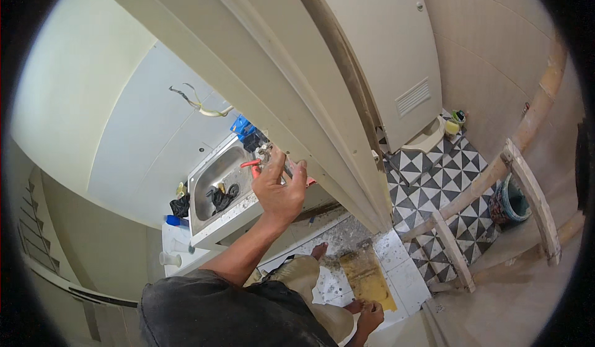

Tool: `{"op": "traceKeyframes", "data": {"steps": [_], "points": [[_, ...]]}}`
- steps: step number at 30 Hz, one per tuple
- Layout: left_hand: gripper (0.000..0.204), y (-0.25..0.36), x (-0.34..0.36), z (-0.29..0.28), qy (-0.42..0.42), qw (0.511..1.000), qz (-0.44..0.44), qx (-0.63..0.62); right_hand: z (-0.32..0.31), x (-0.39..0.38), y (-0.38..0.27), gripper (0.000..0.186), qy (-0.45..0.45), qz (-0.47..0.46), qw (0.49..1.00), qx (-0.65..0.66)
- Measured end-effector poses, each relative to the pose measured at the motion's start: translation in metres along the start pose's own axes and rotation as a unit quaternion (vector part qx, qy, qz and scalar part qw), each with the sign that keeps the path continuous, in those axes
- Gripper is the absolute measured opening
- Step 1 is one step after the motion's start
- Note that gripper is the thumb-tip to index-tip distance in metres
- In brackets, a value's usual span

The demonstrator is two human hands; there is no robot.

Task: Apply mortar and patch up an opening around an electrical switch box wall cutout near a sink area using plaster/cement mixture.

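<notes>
My left hand [279, 186] is raised beside the beige door frame [291, 111], fingers curled round a metal tool with red handles [253, 164], partly hidden behind them. Just left of it is the steel sink [203, 192], speckled with debris, holding a dark crumpled item [220, 198]. Blue and black objects [245, 130] sit behind the tool. My right hand [370, 315] is low near my leg, closed, with anything inside too small to make out.
Cut cable ends [204, 108] protrude by the grey wall panel. Right are a white door [396, 49], patterned floor tiles [427, 180], a wooden ladder-like frame [524, 192] and a bucket [502, 207]. A yellow board [365, 276] lies by my feet; stairs [37, 223] are far left.
</notes>
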State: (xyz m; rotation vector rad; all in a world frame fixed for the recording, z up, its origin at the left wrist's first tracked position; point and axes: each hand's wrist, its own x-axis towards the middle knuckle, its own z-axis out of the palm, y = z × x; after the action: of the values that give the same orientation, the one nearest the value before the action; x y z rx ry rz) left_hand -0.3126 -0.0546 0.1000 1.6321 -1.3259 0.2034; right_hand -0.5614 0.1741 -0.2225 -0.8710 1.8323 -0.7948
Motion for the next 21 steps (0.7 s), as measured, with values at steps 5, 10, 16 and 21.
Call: {"op": "traceKeyframes", "data": {"steps": [5, 10, 16, 21], "points": [[0.052, 0.003, -0.001, 0.004, 0.016, 0.999, 0.038, -0.025, 0.001, 0.004, -0.02, 0.018, -0.011, -0.02, 0.999, -0.038], [0.05, -0.002, 0.001, 0.003, 0.021, 0.997, 0.016, -0.072, -0.001, -0.002, -0.041, 0.017, -0.02, -0.041, 0.999, 0.008], [0.054, -0.008, 0.009, -0.004, 0.034, 0.992, 0.123, -0.005, 0.006, -0.01, -0.024, 0.022, -0.045, -0.043, 0.995, -0.075], [0.042, -0.025, 0.041, -0.042, -0.104, 0.987, 0.116, -0.037, -0.003, -0.025, -0.043, 0.02, -0.037, -0.095, 0.99, -0.093]]}}
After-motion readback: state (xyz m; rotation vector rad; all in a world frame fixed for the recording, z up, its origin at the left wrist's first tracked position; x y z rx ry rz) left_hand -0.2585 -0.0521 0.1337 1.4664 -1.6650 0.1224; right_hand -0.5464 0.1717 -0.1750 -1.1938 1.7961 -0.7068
